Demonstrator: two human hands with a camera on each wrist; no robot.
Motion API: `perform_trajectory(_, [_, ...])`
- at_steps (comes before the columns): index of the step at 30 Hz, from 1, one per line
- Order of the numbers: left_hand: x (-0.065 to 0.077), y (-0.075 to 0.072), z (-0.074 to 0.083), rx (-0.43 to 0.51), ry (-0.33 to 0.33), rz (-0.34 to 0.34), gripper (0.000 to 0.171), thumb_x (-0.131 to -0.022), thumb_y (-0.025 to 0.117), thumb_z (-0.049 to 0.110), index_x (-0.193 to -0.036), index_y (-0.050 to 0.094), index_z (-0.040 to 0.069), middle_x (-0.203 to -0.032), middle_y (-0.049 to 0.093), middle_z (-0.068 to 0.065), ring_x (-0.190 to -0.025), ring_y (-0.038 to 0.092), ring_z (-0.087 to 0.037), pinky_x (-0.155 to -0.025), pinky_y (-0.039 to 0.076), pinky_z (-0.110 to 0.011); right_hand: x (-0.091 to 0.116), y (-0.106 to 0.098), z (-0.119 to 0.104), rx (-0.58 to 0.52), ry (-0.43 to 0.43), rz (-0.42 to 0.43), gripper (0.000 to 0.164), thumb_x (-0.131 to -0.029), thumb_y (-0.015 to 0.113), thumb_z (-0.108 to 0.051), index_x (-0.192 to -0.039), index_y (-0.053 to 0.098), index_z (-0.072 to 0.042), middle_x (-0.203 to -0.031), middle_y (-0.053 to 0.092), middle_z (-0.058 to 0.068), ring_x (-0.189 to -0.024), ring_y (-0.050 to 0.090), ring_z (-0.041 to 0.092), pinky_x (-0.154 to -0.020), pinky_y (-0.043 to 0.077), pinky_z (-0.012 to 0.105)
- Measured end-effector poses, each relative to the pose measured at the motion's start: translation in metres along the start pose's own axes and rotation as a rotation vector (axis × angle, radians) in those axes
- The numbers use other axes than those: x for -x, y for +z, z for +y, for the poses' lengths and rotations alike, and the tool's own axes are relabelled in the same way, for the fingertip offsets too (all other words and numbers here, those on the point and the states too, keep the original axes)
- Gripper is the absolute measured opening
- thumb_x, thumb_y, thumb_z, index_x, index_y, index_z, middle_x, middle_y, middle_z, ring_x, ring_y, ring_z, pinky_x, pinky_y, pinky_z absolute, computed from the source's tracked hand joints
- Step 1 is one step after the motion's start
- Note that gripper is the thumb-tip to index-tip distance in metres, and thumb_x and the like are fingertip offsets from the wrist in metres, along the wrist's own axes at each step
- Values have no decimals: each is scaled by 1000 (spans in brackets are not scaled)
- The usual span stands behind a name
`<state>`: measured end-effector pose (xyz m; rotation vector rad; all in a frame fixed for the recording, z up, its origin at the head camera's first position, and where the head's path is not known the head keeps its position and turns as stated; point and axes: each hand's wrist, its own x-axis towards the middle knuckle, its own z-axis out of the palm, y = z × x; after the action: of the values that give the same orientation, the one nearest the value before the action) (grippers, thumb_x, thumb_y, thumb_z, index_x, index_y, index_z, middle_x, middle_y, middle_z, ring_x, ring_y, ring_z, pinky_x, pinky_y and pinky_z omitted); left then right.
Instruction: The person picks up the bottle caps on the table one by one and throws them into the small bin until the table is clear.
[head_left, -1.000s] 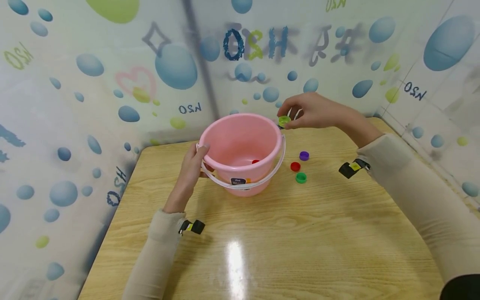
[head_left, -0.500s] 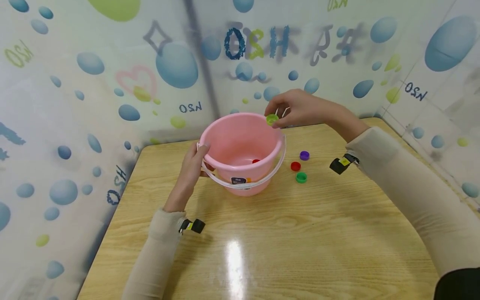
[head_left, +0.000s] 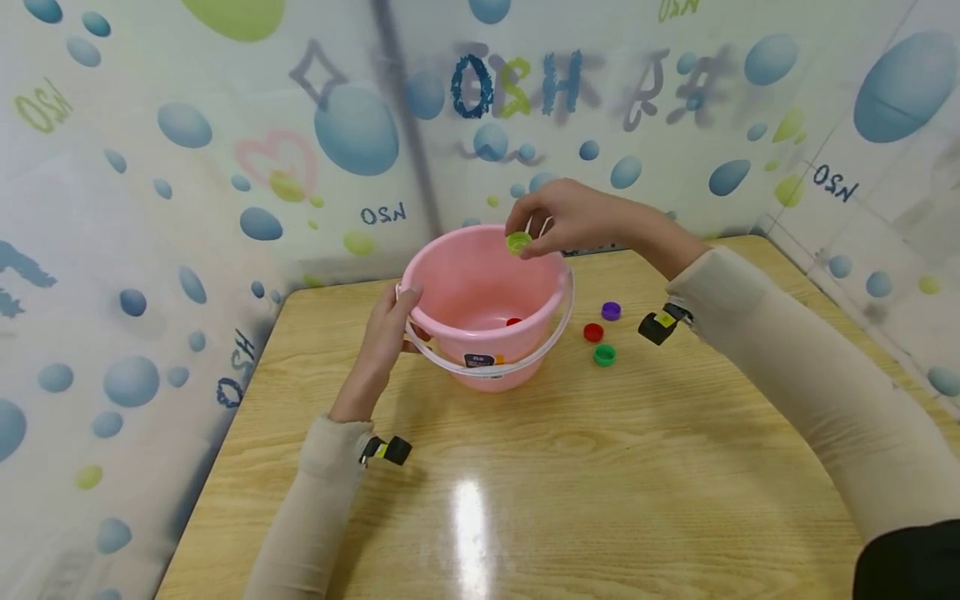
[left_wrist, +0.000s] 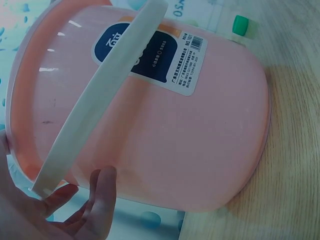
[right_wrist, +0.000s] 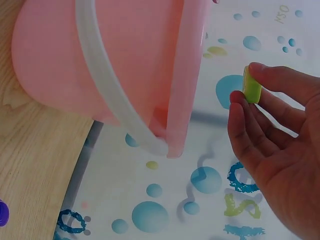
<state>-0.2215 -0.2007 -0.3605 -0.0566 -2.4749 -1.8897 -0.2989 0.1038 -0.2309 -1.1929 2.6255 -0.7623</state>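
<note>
Along the far side of the scene, a bubble-printed backdrop [head_left: 225,67] stands behind the wood-grain table [head_left: 585,500]. A pink plastic bucket [head_left: 480,292] occupies the table's far middle; its white handle [left_wrist: 100,92] hangs lowered across the near side. The left hand [head_left: 385,329] grips the bucket's left rim, thumb over the edge, beside the handle's end. The right hand [head_left: 573,218] pinches a lime-green bottle cap [head_left: 518,242] between thumb and fingertips, above the right part of the opening and apart from the rim.

To the right of the bucket lie three loose caps: purple [head_left: 611,311] farthest, red [head_left: 593,332] between, green [head_left: 604,355] nearest. Another red cap [head_left: 513,322] lies inside, partly hidden by the near rim.

Caution: the pinch covers only a small edge. Releasing too far right could strike the lime-green bottle cap against the rim and deflect it onto the table. Uneven left-hand pull could tip the bucket. A low right forearm could snag the rim or scatter the loose caps.
</note>
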Motion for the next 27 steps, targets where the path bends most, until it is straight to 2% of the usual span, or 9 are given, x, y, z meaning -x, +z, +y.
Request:
perform_trajectory(6, [0,0,0,14,-4,-1,53,-103,48,56,-130,49,10,-79,62,1,-84,65,-41,-59,61,-32,-8,0,-4,22,-14,-20,31,-92,77,-21,-121,72,-10,-116,74,4,-102,70,17,-92,62,38])
perform_trajectory(10, [0,0,-1,3,-8,1,53,-103,48,57,-129,49,11,-80,62,0,-84,65,-40,-61,62,-35,-13,1,-6,34,-20,-27,31,-92,77,-22,-121,72,-11,-116,73,3,-103,69,18,-91,61,37])
perform_trajectory(27, [-2,0,-1,9,-9,8,48,-103,48,55,-129,50,15,-80,63,0,-84,66,-40,-63,63,-39,-35,2,-18,65,6,-77,32,-92,77,-23,-121,72,-12,-118,73,4,-107,68,19,-89,61,36])
